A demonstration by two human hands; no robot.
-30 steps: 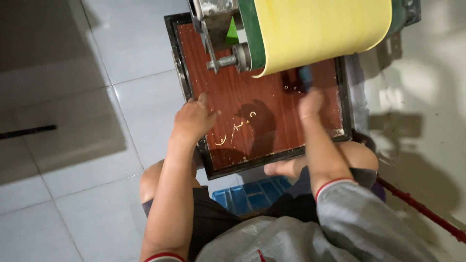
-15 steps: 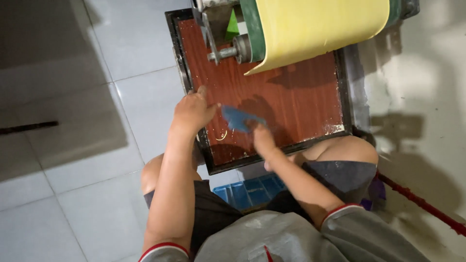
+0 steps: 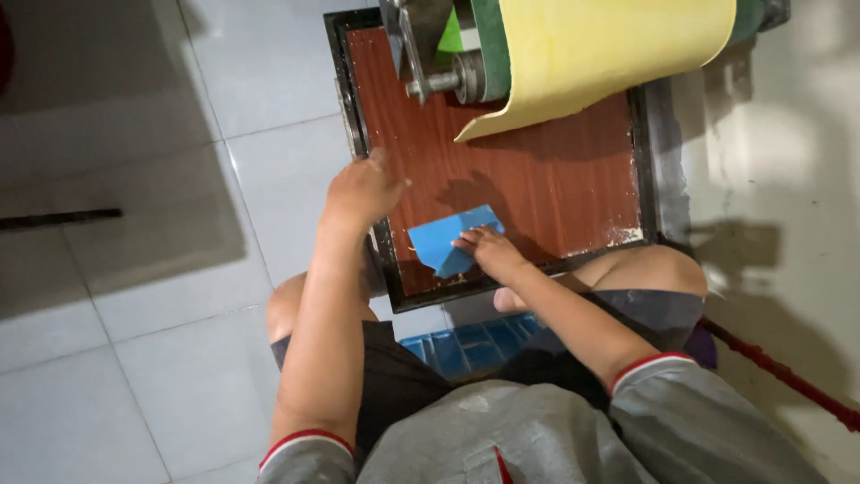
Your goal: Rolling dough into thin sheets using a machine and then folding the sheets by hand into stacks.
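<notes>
A reddish-brown wood-grain board (image 3: pixel 555 179) with a black frame lies on the floor in front of me. My right hand (image 3: pixel 488 251) presses a blue cloth (image 3: pixel 448 237) flat on the board near its front left corner. My left hand (image 3: pixel 363 193) rests on the frame's left edge with its fingers spread over the board. White crumbs (image 3: pixel 623 237) cling to the board's front right corner. Above the board's far side hangs a wide yellow belt (image 3: pixel 600 54) on a metal roller (image 3: pixel 448 81).
I sit on a blue plastic stool (image 3: pixel 475 345) with my knees against the board's front edge. Grey floor tiles (image 3: pixel 179 269) spread to the left, with a dark thin bar (image 3: pixel 58 218) on them. A red rod (image 3: pixel 779 376) lies at the lower right.
My right hand has swept the blue cloth from the board's far right side towards the front left corner. The scattered white marks in the board's middle are gone. My left hand has stayed on the frame.
</notes>
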